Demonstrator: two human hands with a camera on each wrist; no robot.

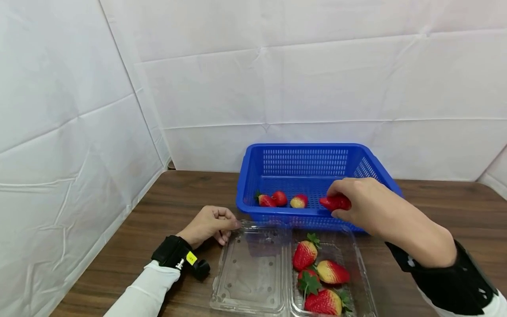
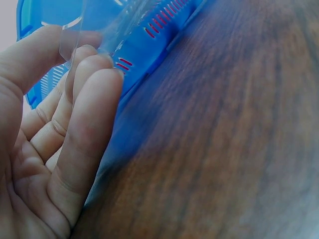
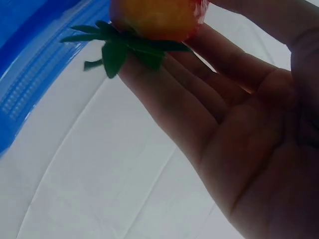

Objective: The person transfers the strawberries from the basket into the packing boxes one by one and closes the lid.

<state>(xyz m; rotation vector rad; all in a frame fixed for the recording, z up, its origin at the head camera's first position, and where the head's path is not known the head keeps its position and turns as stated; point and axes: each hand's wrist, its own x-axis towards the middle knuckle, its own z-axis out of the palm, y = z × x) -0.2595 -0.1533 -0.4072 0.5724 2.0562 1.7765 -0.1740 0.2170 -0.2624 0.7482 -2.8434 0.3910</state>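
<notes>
My right hand (image 1: 358,204) grips a strawberry (image 1: 336,202) over the front right part of the blue basket (image 1: 317,211). In the right wrist view that strawberry (image 3: 157,17) shows a yellowish end with green leaves, held among the fingers. My left hand (image 1: 214,225) pinches the far left corner of the clear plastic clamshell box (image 1: 253,275) between thumb and fingers. Seen from the left wrist, the clear plastic edge (image 2: 75,42) lies between the thumb and fingers. Several strawberries (image 1: 332,271) lie in the box's right half; its left half lies flat beside it.
Inside the basket, along its front wall, sit a leafy strawberry (image 1: 266,200), a round red one (image 1: 279,198) and a yellow-tipped one (image 1: 299,201). The basket stands behind the box on a brown wooden table (image 1: 190,193). White sheeting (image 1: 317,88) hangs behind and at the left.
</notes>
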